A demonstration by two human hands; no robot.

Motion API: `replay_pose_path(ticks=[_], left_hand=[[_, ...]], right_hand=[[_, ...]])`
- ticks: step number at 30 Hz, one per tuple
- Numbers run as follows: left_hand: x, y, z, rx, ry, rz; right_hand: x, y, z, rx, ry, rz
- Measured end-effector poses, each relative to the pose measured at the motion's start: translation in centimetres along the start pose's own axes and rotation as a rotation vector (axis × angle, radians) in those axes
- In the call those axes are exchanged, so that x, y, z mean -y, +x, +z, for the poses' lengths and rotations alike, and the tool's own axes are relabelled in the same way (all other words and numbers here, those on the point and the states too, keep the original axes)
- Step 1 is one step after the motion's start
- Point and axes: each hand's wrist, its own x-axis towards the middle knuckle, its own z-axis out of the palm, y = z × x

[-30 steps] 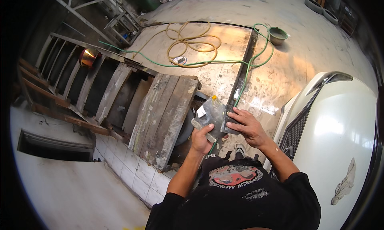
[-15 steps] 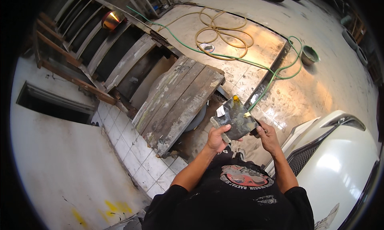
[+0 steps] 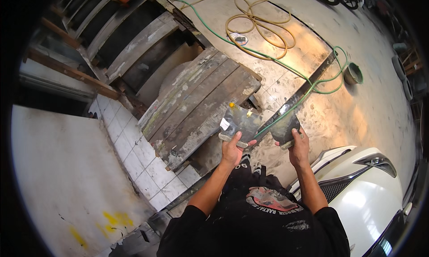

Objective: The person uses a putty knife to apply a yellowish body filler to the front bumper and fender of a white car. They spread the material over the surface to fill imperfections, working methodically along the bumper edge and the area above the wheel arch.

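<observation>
My left hand (image 3: 232, 150) is closed on the strip-like handle of a dark, flat, stained putty spreader (image 3: 243, 121). A yellow dab (image 3: 231, 105) sits at that spreader's far left corner, and a white patch (image 3: 224, 124) is on its left side. My right hand (image 3: 299, 149) grips a second dark flat spreader (image 3: 287, 127) by its pale near edge, thumb on top. The two spreaders are apart, with a gap between them, held in front of my body above the floor.
A worn plank bench top (image 3: 196, 105) stands to the left of my hands. A green hose (image 3: 292, 107) and a coiled tan hose (image 3: 257, 27) lie on the floor beyond. A bucket (image 3: 353, 74) stands farther right. Nearer on the right is a white car bumper (image 3: 371, 185).
The two spreaders, earlier together and overlapping, are now apart. My left hand has moved slightly left with one, and my right hand holds the other. The whole view has shifted.
</observation>
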Motion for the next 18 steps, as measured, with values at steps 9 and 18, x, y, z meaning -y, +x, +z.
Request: replay_pose_path(ticks=[9,18], left_hand=[[1.8,3.9,-0.7,0.023,0.056,0.001],[0.3,4.3,6.6,0.28,0.976,0.291]], right_hand=[[-0.4,1.9,2.8,0.004,0.23,0.095],[3.0,4.3,0.1,-0.06,0.373,0.025]])
